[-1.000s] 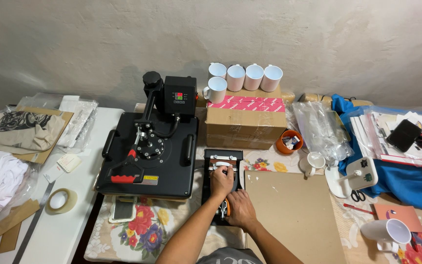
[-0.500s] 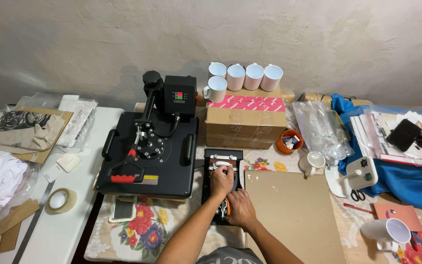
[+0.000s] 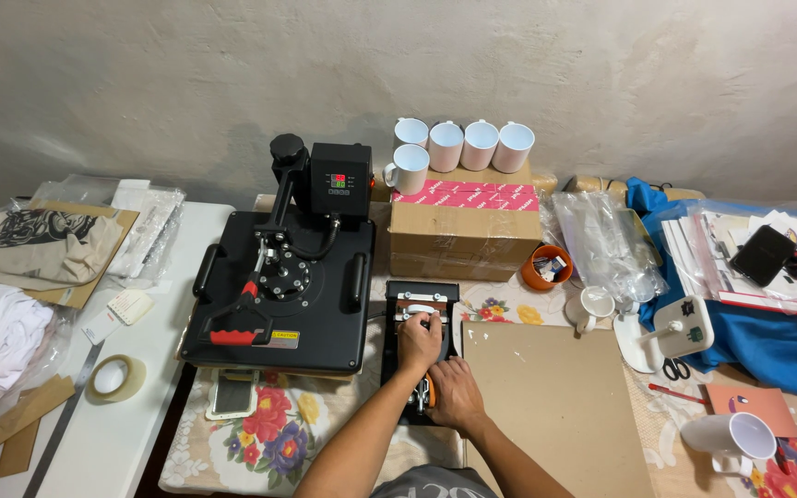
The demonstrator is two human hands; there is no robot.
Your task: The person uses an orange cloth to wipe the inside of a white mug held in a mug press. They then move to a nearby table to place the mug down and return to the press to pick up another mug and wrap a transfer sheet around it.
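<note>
Gripping small black press (image 3: 420,304) w/ both hands, cardboard box (image 3: 458,231) w/ pink-red label behind.

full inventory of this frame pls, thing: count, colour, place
mug press: 1, black, centre, under both hands
heat press: 1, black, left of it
mugs on box: 5, white, back
cardboard box: 1, brown with pink band, back centre
brown board: 1, right of mug press
orange cup: 1, beside box
lying mug: 1, white, far right
tape roll: 1, clear, left table
blue cloth: 1, right
left hand: on the press's top
right hand: at its near end
</note>
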